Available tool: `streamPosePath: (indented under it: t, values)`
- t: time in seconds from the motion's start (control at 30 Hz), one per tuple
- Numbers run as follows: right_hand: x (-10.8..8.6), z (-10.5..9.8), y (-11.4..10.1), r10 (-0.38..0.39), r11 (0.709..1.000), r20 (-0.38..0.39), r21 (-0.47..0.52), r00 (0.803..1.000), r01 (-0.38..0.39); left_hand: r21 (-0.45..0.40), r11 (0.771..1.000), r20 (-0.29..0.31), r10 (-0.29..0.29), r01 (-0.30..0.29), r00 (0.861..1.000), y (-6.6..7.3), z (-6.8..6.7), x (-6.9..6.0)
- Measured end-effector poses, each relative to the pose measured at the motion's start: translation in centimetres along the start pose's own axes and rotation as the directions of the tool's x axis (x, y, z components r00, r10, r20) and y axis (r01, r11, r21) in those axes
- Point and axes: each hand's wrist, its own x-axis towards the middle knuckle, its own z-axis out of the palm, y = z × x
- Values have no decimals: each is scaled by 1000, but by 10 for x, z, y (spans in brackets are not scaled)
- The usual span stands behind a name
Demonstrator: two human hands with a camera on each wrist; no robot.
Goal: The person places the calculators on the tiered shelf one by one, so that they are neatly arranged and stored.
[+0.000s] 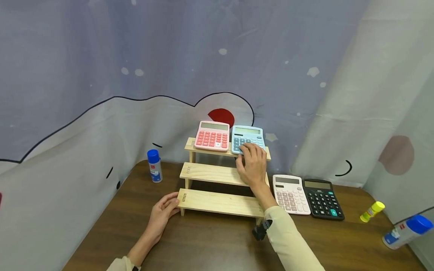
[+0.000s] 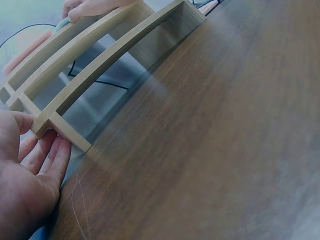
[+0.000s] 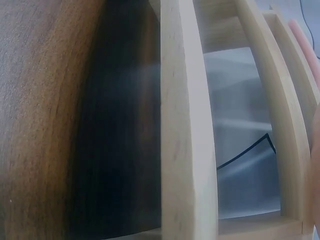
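A three-tier wooden stand (image 1: pixel 220 201) is set on the brown table. On its top tier a pink calculator (image 1: pixel 211 136) leans back beside a light blue calculator (image 1: pixel 247 136). My right hand (image 1: pixel 253 165) pinches the blue calculator's lower edge, fingers over the keys and thumb low at the front. The left wrist view catches this right hand (image 2: pixel 97 7) at the upper edge. My left hand (image 1: pixel 162 214) grips the left end of the lowest tier; in the left wrist view its fingers (image 2: pixel 50 155) reach under the board. The right wrist view mostly shows the stand's boards (image 3: pixel 187 125).
Right of the stand lie a white calculator (image 1: pixel 291 195) and a black calculator (image 1: pixel 323 199). Further right are a yellow glue stick (image 1: pixel 372 211) and a blue-capped bottle (image 1: pixel 405 231). Another blue-capped bottle (image 1: pixel 155 166) stands at left. A patterned curtain (image 1: pixel 169 56) hangs behind.
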Motion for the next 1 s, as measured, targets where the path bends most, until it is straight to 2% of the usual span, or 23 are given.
streamPosePath:
  t: [0.6, 1.0]
  values:
    - [0, 0, 0, 52, 998, 17, 40, 998, -53, 14, 1000, 3, -1, 1, 1000, 2, 0, 0]
    - [0, 1, 0, 25, 1000, -41, 13, 999, -24, 5, 1000, 1, -5, 5, 1000, 0, 0, 2]
